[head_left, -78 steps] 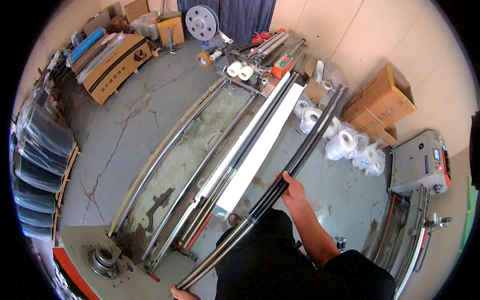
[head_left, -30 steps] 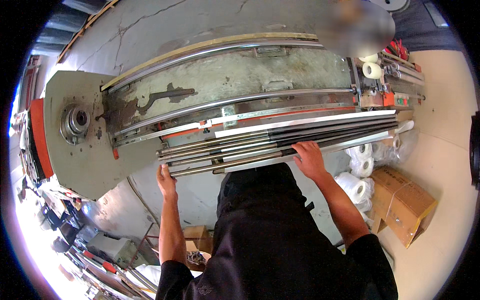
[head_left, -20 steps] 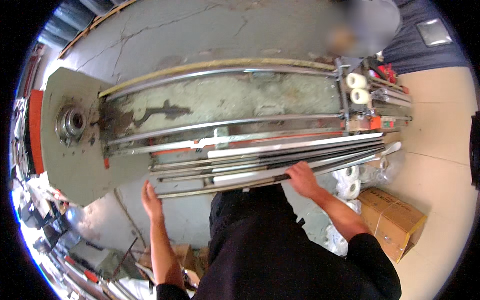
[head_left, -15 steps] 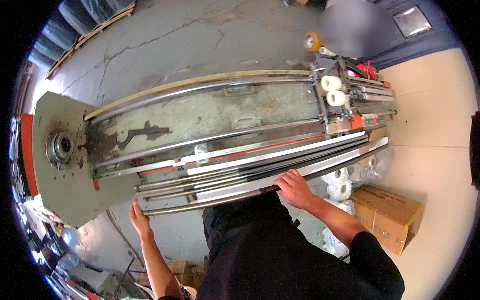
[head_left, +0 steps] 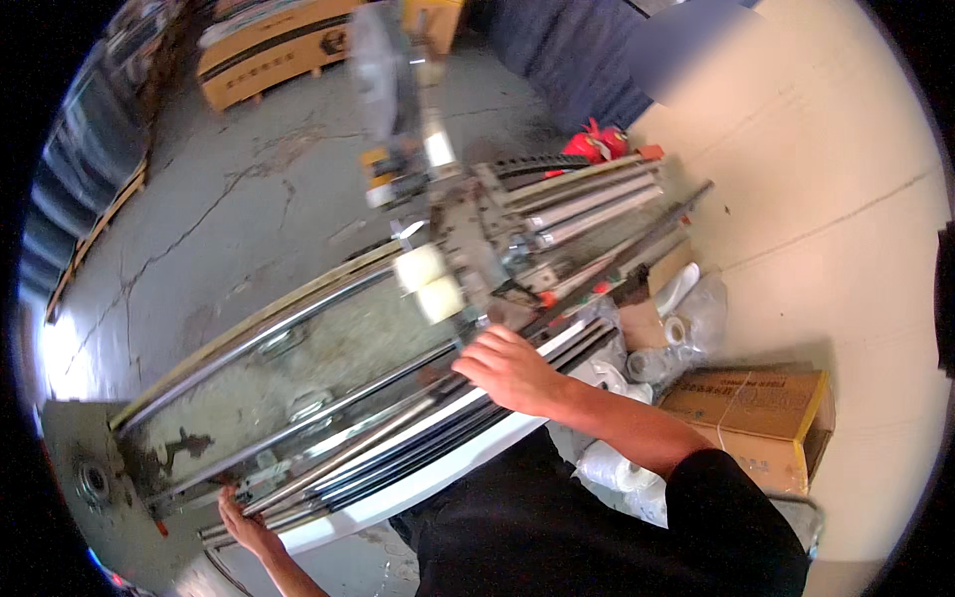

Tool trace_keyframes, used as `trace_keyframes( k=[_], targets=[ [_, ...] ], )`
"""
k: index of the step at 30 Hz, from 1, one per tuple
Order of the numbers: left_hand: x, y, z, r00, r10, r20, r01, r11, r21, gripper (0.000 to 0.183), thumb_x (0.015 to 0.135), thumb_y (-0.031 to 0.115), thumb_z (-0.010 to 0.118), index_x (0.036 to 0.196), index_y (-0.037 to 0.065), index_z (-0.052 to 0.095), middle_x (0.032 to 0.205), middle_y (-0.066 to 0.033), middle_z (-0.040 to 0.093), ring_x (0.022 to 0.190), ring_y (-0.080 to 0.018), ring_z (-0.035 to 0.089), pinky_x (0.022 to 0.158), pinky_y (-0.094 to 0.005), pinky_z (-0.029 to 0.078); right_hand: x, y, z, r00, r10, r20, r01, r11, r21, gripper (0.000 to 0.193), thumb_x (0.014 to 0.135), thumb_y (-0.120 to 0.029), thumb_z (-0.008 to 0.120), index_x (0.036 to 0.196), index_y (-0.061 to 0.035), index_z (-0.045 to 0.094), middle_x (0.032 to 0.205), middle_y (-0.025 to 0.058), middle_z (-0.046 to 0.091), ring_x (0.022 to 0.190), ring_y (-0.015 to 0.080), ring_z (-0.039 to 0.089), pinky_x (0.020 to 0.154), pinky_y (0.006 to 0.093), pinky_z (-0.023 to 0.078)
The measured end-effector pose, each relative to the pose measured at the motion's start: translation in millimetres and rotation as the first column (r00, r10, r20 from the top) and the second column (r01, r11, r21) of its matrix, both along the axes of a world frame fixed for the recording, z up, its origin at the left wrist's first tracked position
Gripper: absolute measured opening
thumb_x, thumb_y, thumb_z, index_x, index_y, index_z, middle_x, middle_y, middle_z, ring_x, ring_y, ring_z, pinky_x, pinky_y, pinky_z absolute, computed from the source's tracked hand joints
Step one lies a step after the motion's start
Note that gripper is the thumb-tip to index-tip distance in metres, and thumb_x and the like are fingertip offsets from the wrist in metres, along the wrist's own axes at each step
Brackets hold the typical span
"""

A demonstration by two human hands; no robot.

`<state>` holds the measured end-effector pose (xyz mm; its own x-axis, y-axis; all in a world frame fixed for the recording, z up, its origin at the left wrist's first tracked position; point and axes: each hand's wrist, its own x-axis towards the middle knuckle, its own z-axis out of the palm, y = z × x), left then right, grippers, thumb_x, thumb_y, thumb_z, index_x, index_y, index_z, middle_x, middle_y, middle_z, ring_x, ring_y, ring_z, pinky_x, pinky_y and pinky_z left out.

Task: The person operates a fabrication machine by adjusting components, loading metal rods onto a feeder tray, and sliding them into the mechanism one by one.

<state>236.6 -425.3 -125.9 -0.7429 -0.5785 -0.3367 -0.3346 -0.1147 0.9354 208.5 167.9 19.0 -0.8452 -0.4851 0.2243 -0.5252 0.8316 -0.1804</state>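
A long slim metal rod [head_left: 652, 232], bare at the left and dark toward the right, slants across the front of a grey machine bed [head_left: 343, 343]. My right hand [head_left: 512, 370] is closed around it near the middle, beside the machine's carriage [head_left: 473, 234] with two cream rolls [head_left: 430, 285]. Around its left end my left hand [head_left: 249, 522] has its fingers curled, near the grey end housing [head_left: 85, 478]. Below the held rod, several more rods [head_left: 438, 445] lie side by side along a white ledge [head_left: 438, 470] in front of my body. The carriage area is smeared by motion.
A cardboard box [head_left: 746, 418] and plastic-wrapped rolls [head_left: 617, 468] stand on the floor at my right. A beige wall [head_left: 796, 199] rises behind them. Red items [head_left: 597, 141] sit past the machine's right end. Another long carton [head_left: 274, 60] lies at the back.
Both hands have carried the rod up and away from my body, over the other rods to the machine's front. My view has swung toward the right.
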Motion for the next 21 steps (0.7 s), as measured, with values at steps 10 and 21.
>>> trace_keyframes(
  k=[10,21],
  targets=[
    [-86.8,153.0,76.9,0.999,-0.031,0.010,0.033,0.988,-0.154,0.043,0.107,0.045,0.056,0.142,0.023,0.067,0.149,-0.0016,0.054,0.126,-0.0230,0.049,0.096,-0.0414,0.046,-89.0,165.8,-28.2,0.996,-0.056,0.074,0.069,0.982,-0.177,0.025,0.087,-0.012,0.071,0.111,-0.0058,0.073,0.109,0.0085,0.073,0.108,0.0288,0.065,0.104,0.0443,0.046],
    [-173.2,196.2,58.0,0.990,0.102,0.093,-0.102,0.995,-0.005,0.055,0.101,0.053,0.074,0.127,0.005,0.070,0.082,0.0049,0.049,0.058,-0.0031,0.039,0.049,-0.0216,0.032,-139.3,182.4,-42.8,0.976,-0.080,0.202,0.122,0.971,-0.205,0.033,0.078,-0.010,0.083,0.109,-0.0066,0.072,0.109,0.0088,0.072,0.108,0.0319,0.063,0.100,0.0448,0.045]
  ],
)
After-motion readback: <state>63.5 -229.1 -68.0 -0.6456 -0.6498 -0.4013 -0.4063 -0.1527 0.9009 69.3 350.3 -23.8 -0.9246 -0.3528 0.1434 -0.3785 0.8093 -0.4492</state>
